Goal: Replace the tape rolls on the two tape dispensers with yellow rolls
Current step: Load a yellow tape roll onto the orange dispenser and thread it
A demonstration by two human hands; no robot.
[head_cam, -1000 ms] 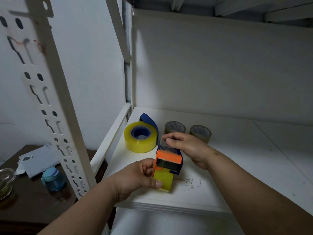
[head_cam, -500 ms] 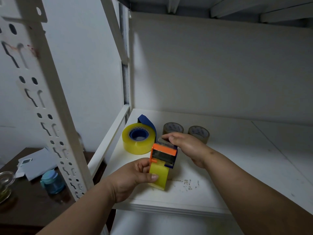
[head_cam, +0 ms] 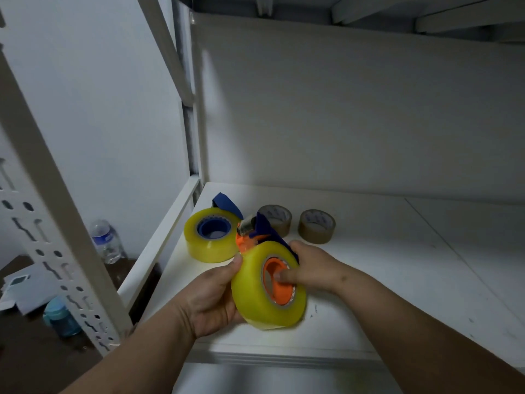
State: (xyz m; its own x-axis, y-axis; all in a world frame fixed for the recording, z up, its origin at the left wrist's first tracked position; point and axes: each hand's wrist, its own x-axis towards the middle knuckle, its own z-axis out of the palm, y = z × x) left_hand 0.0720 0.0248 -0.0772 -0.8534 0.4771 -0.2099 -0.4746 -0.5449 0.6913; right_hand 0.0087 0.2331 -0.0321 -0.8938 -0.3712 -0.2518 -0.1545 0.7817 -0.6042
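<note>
A white metal shelf (head_cam: 383, 268) carries everything. Above its front edge, the left hand (head_cam: 211, 294) cups a yellow tape roll on an orange-and-blue dispenser (head_cam: 267, 282), fingers wrapped round the roll's rim. The right hand (head_cam: 312, 268) grips the dispenser's far side, thumb in the orange hub. Behind lie a second yellow roll on a blue dispenser (head_cam: 210, 233) and two brown tape rolls (head_cam: 316, 226), near one another.

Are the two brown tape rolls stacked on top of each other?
No, the two brown tape rolls lie side by side on the white shelf.
</note>
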